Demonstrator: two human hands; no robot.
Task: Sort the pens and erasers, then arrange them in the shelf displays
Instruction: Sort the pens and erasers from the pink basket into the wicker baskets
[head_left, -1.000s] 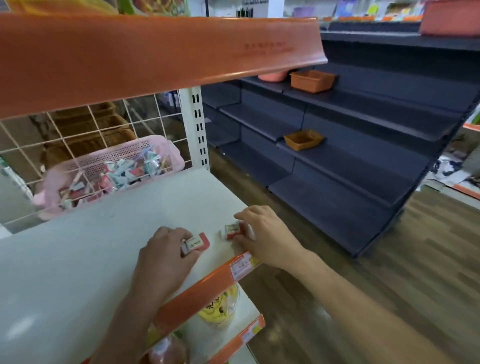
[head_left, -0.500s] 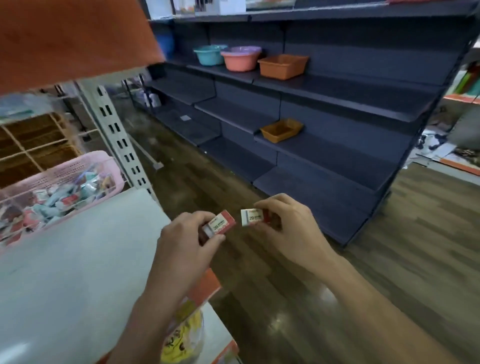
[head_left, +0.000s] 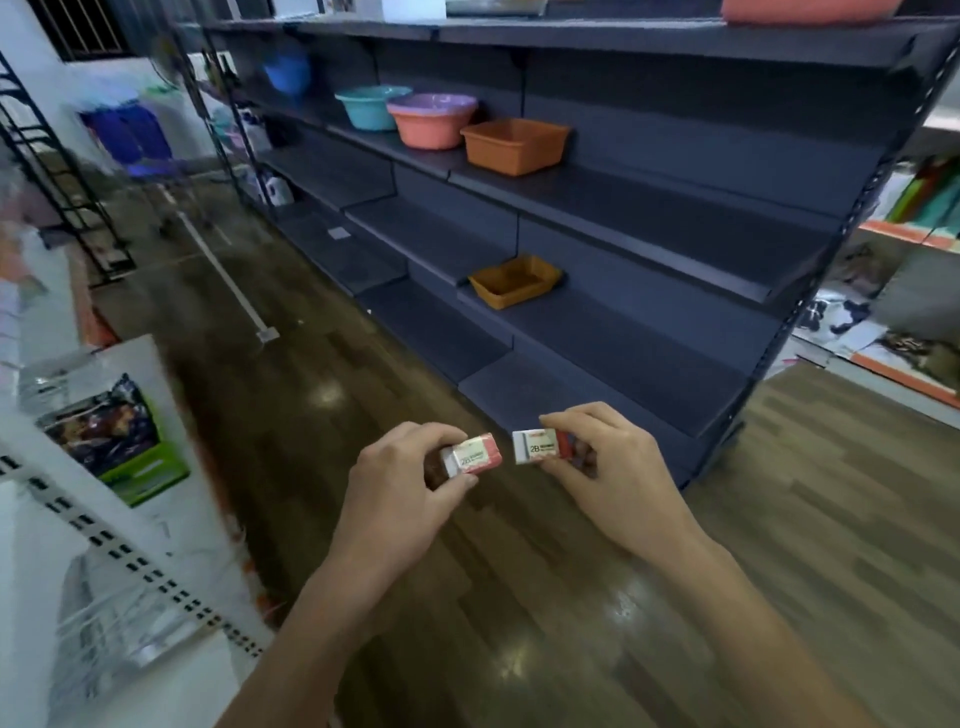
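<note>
**Two erasers held over the aisle**

A dark shelf unit (head_left: 623, 218) carries an orange tray (head_left: 515, 280). Over the wooden floor (head_left: 519, 623), the left hand (head_left: 400, 499) pinches one eraser (head_left: 475, 455); the right hand (head_left: 608, 467) pinches another eraser (head_left: 540, 446), just apart.

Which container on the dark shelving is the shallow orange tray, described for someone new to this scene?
Start at the dark blue metal shelving unit across the wooden aisle. An upper shelf holds a teal round basin, a pink round basin and a deep orange rectangular tub. The shallow orange rectangular tray sits two shelves lower, alone and tilted.
</note>
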